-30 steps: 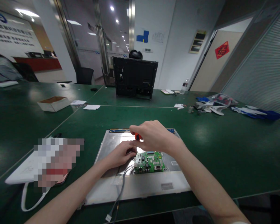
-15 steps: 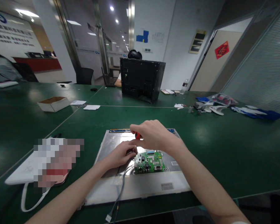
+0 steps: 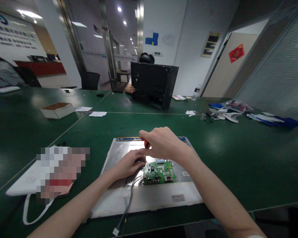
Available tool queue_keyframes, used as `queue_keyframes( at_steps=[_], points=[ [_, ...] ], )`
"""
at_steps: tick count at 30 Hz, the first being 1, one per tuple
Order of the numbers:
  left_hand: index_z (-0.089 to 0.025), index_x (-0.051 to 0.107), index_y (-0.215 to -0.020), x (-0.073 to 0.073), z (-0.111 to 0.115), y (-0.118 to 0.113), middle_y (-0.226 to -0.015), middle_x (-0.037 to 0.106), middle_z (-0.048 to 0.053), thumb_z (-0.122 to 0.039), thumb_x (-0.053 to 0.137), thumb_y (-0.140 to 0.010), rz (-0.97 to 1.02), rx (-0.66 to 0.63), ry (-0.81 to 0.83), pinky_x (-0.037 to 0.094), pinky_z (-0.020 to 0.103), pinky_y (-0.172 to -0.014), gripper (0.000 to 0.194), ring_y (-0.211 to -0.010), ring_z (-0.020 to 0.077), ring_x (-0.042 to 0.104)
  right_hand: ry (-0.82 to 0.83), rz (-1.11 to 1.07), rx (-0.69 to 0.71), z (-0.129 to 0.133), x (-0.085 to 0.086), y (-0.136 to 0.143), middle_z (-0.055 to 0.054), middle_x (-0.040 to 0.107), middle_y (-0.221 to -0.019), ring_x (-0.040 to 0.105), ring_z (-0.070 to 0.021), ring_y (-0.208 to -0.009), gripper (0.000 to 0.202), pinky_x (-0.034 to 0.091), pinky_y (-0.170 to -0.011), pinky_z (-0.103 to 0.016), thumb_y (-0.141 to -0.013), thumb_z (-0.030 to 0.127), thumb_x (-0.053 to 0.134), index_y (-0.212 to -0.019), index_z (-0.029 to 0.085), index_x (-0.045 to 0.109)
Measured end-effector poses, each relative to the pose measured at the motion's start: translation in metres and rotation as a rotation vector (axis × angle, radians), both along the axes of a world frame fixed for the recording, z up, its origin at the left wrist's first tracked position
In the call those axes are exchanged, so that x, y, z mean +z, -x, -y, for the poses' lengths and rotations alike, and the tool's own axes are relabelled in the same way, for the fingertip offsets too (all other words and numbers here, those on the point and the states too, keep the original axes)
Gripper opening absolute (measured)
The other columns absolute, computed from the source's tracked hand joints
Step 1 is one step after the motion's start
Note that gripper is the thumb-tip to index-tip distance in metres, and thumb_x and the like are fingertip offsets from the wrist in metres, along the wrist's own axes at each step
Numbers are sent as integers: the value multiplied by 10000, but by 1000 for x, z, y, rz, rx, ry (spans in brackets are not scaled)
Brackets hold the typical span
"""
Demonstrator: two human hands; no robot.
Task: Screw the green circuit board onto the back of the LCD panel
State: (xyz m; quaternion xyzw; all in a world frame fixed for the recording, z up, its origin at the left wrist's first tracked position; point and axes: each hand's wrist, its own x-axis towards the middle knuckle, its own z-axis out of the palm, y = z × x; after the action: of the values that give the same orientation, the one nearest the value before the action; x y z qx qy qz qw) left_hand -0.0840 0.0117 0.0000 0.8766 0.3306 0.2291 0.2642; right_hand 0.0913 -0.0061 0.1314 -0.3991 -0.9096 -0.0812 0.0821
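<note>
My right hand (image 3: 164, 143) is closed around the red-and-black handle of a screwdriver (image 3: 147, 144), held above the upper left corner of a green circuit board (image 3: 160, 172). Its shaft is mostly hidden behind my fingers. Just below, my left hand (image 3: 130, 162) has its fingers pinched together at that same corner; what lies between them is too small to make out. The board sits on the silver back of a display panel (image 3: 149, 200), which lies flat on the table. Grey cables (image 3: 131, 196) run from the board's left side over the panel's near edge.
Across the green table (image 3: 238, 158), a person's hand (image 3: 130, 88) touches a black monitor housing (image 3: 154, 84). To my left are a white device (image 3: 27, 180) and a blurred pinkish item (image 3: 64, 178). An open box (image 3: 57, 110) stands farther back; plastic bags (image 3: 238, 105) lie at far right.
Across the table, the black housing has shifted slightly right and tilted, and the person's hand now shows at its left edge. My own hands have barely moved.
</note>
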Motion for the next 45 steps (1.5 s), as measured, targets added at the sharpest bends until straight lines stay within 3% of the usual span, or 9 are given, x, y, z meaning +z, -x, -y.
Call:
queue_keyframes(
  at_steps=[4,7,13,19,29,34,39,45],
  points=[
    [-169,606,-865,-3,-1,0,-866,623,43,-202,547,-846,12,-10,18,454,295,-736,70,-808,182,562,-1,26,15,1,2,1,-20,649,-735,519,-127,-587,192,155,-490,-278,-853,373,522,-933,198,524],
    [-173,618,-903,-6,-3,0,-902,635,52,-208,547,-850,44,-21,8,457,313,-773,96,-848,195,566,36,2,68,4,4,0,-25,659,-801,512,-120,-601,181,165,-487,-274,-814,264,528,-977,189,502],
    [-179,630,-861,-3,-1,-1,-896,644,44,-208,540,-856,6,-4,17,450,301,-767,94,-842,187,569,39,0,47,2,3,-2,-19,649,-736,523,-131,-607,250,168,-502,-271,-872,444,482,-927,209,546],
    [-173,613,-845,-3,-3,0,-849,635,40,-199,564,-833,10,-12,5,432,295,-736,57,-807,183,548,16,-16,2,1,1,0,-26,669,-819,539,-129,-644,174,157,-511,-283,-859,314,481,-979,199,528],
    [-174,612,-868,-4,-4,0,-864,630,42,-225,560,-849,14,-25,16,433,301,-751,75,-819,186,549,46,-24,43,3,3,-3,-31,667,-863,544,-134,-669,166,174,-506,-281,-823,245,477,-974,191,519],
    [-171,604,-865,-3,-4,0,-864,621,33,-221,567,-850,29,-22,12,430,293,-751,64,-813,175,546,55,-24,54,3,4,-4,-23,664,-865,543,-132,-668,185,178,-503,-278,-807,254,514,-982,196,524],
    [-174,607,-849,1,-2,1,-843,625,28,-206,563,-848,-3,-22,24,423,280,-721,54,-799,174,548,55,3,1,0,3,-3,-19,664,-811,546,-135,-668,190,182,-517,-281,-857,383,522,-932,211,550],
    [-167,614,-847,1,-3,0,-843,621,29,-199,571,-843,11,-29,27,423,279,-730,54,-802,172,545,54,-8,41,1,3,-2,-12,661,-843,535,-125,-667,127,179,-508,-280,-829,262,508,-938,200,526]
  ],
)
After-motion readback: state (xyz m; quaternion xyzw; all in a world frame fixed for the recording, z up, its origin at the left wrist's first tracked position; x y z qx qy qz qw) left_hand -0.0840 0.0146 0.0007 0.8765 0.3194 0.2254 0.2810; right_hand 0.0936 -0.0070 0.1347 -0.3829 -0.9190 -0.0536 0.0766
